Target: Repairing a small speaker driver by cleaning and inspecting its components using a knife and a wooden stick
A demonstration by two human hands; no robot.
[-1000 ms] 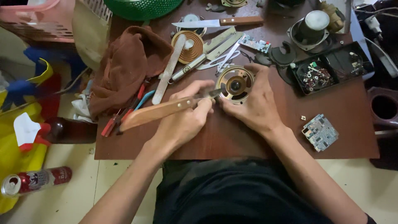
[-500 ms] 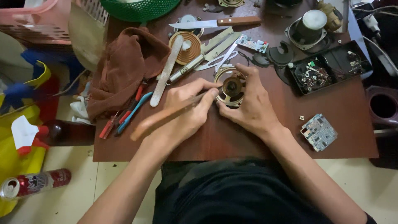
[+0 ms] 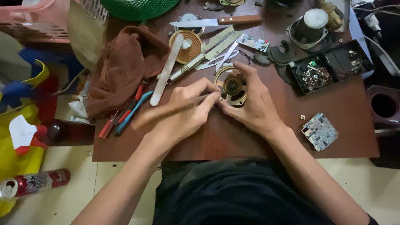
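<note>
While the right hand (image 3: pixel 254 106) steadies the bared speaker frame (image 3: pixel 231 86) on the tabletop (image 3: pixel 333 100), left hand (image 3: pixel 187 110) fingers pinch a wooden-handled tool (image 3: pixel 166 111) at its rim; the frame looks stripped, prying unfinished.

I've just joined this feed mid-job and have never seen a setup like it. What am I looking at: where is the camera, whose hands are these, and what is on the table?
There is no machine here: a person works with bare hands, and the one camera sits on their head, looking down at a brown table. The left hand holds a wooden-handled tool, blurred in this picture, with its tip at a small round speaker. The right hand steadies that speaker from the side. Around them lie a brown cloth, red and blue pliers, a long file, a knife, a black box of small parts and a small circuit board. A drink can lies on the floor at the left.
</note>
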